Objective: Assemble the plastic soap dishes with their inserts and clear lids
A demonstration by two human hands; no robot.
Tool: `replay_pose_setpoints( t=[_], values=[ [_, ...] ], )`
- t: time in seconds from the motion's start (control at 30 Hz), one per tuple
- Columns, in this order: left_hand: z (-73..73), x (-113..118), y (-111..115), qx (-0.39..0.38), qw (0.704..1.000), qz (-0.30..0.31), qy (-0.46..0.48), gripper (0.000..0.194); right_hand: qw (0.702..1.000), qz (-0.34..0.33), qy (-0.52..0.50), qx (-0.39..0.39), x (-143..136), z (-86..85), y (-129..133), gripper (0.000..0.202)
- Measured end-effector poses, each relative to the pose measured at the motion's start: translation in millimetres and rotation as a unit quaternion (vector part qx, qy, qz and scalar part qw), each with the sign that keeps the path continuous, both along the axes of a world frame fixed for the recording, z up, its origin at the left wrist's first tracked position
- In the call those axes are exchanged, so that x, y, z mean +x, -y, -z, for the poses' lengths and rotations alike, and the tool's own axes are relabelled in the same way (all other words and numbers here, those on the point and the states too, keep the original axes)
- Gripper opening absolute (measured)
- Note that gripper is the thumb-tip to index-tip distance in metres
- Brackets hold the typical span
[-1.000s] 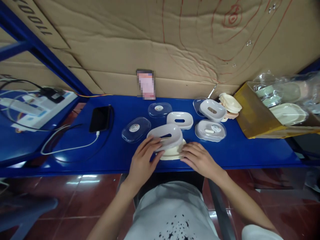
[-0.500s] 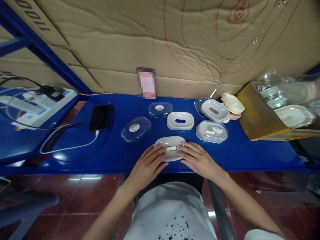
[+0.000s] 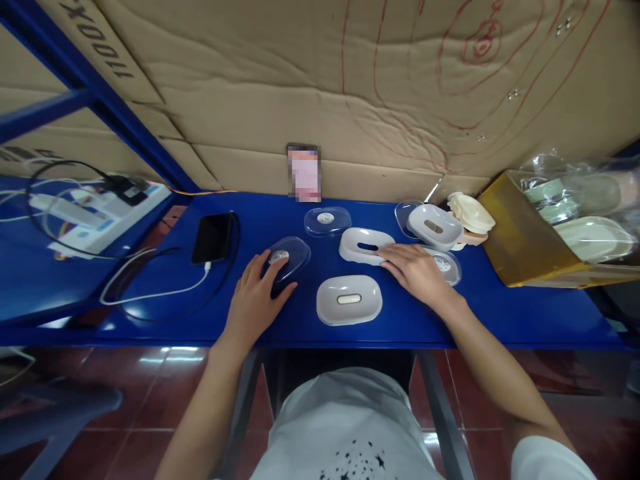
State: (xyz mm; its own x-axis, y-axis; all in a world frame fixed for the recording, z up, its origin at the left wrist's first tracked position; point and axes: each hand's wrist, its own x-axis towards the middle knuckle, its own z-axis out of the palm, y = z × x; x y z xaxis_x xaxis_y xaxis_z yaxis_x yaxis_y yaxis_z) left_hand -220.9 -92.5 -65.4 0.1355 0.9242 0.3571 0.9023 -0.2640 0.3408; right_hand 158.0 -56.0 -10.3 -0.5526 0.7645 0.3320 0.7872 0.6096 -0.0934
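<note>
A white soap dish [image 3: 350,313] with a cream oval piece in its slot lies in front of me, touched by neither hand. My left hand [image 3: 257,290] reaches over a clear plastic lid [image 3: 299,257] with a round sticker, fingers spread, fingertips at its left part. Fingers of my right hand [image 3: 417,273] are at the right rim of another white soap dish [image 3: 353,248] with a dark open slot, gripping its edge. Behind that hand, a lidded dish [image 3: 454,268] is partly hidden. Another clear lid [image 3: 327,229] lies farther back.
A tilted white dish [image 3: 435,223] leans by cream and peach dishes [image 3: 473,213] at the right. Beyond stands a cardboard box [image 3: 515,240] of wrapped dishes. At left are a cabled phone [image 3: 212,238] and a power strip [image 3: 110,220]. Cardboard [image 3: 250,87] walls the back.
My hands have let go of the front soap dish and moved apart. The left went to the clear lid, the right to the dish behind. The view has shifted slightly.
</note>
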Motion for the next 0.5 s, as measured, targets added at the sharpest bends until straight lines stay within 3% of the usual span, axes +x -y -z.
replay_pose_setpoints(
  t=[0.17,0.27,0.4,0.5],
  values=[
    [-4.3,0,-11,-0.020,0.999,-0.036,0.036,0.048,0.999,-0.011,0.042,0.019,2,10.2,10,0.029],
    [-15.9,4,-11,-0.007,0.996,-0.019,0.085,0.041,0.998,0.015,0.048,0.023,2,14.0,3,0.032],
    [-38.6,32,12,0.014,0.986,0.082,0.147,0.037,0.999,0.028,-0.011,0.032,1,3.5,12,0.048],
    [-45.4,57,30,-0.005,0.971,0.184,0.152,0.036,0.997,-0.025,-0.075,-0.007,-2,-4.9,37,0.063]
  ],
)
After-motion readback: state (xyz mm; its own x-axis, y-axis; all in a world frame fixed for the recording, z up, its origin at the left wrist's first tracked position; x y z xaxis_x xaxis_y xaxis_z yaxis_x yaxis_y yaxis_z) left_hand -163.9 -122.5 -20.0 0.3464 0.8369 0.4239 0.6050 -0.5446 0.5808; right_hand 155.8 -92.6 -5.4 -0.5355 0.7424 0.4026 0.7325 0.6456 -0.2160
